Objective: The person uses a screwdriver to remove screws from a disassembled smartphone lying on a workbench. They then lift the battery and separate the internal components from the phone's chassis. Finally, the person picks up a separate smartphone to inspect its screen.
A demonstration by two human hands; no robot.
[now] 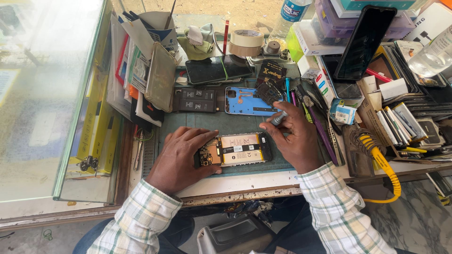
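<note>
The left hand (181,157) lies flat, fingers together, pinning the opened phone (234,149) on the tabletop (245,181). The right hand (294,136), fingers clamped on what appears to be a screwdriver (278,118), hovers just beyond. The back cover is already off; internals remain in place.

The opened phone (235,149) lies on the worktop (245,181) between both hands' fingers (200,136). Behind the fingers lie a back cover (245,101) and, left of it, a battery (194,99). Right of the fingers rests a soldering iron (376,157); far behind stands a tape roll (246,42).
</note>
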